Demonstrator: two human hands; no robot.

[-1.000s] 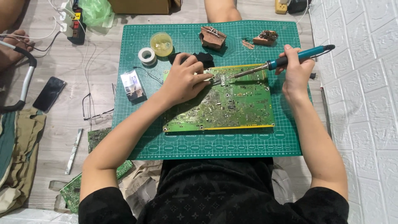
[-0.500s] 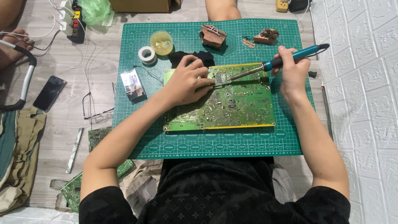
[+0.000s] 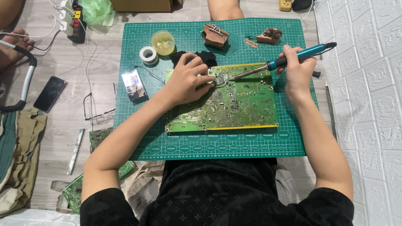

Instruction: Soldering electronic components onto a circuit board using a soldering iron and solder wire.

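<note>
While the right hand [image 3: 298,69] gripped the teal-handled soldering iron [image 3: 279,62], its tip neared the left hand [image 3: 187,83] pinching metal tweezers [image 3: 214,82] on the large green circuit board [image 3: 230,100]; a slip risked burnt fingers.

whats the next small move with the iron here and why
Probably hold the soldering iron tip on that joint: the right hand has it touching the circuit board beside the tweezers pinched in the left hand.

The setting is an improvised electronics repair workspace on a wooden floor [image 3: 75,75]. A green cutting mat [image 3: 209,146], circuit board [image 3: 234,104], soldering iron [image 3: 289,58], solder roll [image 3: 148,54] and power strip [image 3: 71,21] indicate this.
</note>
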